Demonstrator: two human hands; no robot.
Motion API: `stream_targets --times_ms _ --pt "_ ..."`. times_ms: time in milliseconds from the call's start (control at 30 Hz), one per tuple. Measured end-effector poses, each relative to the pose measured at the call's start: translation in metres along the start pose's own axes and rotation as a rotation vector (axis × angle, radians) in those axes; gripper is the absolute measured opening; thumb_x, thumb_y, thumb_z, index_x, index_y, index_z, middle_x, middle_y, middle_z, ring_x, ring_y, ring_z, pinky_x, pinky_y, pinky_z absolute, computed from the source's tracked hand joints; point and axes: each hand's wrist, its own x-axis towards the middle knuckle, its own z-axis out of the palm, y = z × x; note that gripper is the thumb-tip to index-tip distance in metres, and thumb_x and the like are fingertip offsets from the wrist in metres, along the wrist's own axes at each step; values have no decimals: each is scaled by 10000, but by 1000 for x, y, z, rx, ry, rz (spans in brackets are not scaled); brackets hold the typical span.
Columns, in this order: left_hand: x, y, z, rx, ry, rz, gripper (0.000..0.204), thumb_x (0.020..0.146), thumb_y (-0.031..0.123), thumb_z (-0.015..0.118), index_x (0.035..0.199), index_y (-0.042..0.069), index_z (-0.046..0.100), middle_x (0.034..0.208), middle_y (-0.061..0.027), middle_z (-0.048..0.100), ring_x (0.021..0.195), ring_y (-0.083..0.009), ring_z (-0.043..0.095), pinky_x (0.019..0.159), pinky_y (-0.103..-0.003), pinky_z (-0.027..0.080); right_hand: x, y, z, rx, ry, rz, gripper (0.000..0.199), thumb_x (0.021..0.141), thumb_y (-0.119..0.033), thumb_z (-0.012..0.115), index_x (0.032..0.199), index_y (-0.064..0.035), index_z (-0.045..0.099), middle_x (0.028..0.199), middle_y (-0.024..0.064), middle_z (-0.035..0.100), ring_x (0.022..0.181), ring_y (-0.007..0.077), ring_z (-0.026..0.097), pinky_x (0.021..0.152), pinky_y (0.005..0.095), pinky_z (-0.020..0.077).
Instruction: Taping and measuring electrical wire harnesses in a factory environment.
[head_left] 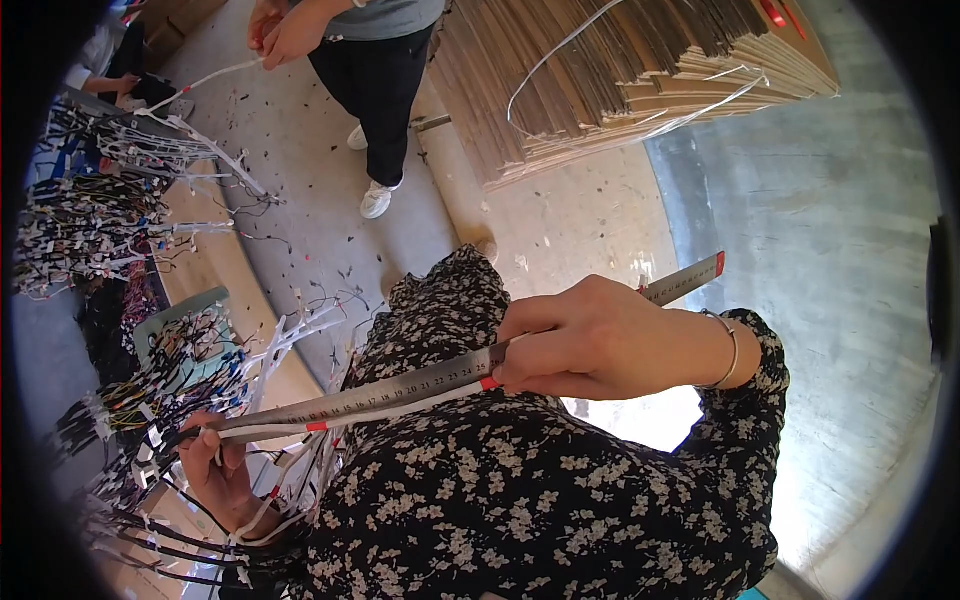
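A long steel ruler slants across my lap, its far end with a red tip sticking out past my right hand. Along its lower edge runs a white cable, pulled fairly straight, with two red tape bands on it. My right hand is closed, pinching ruler and cable together near one red band. At the other end my left hand is closed around the cable beside the ruler's end, where dark wires branch off. Whether it also grips the ruler is partly hidden.
Bundles of wire harnesses crowd the left side, some in a pale green tray. Ahead, another person's hands hold a white cable. Flattened cardboard is stacked at the back right. Scraps litter the floor.
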Motion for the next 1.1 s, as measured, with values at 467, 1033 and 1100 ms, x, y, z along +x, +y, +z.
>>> stream_targets --times_ms 467,1033,1100 --pt "-4 0 16 68 -16 46 243 848 202 687 843 -16 582 540 -25 482 426 -62 362 422 -207 232 -2 0 -2 -1 -1 8 90 892 -164 681 931 -111 620 912 52 601 735 281 636 604 390 500" --pt "2 -1 6 9 -49 43 213 914 207 674 910 6 603 569 -29 519 438 -67 386 402 -209 232 3 3 -5 -55 -19 23 214 886 -192 694 907 -81 512 867 72 534 739 297 601 603 407 486" --pt "3 -3 5 13 -52 56 217 915 211 672 898 9 596 563 -26 513 435 -65 381 400 -208 231 4 4 -5 -53 -24 26 216 885 -193 695 905 -81 512 866 72 534 737 298 600 604 405 486"
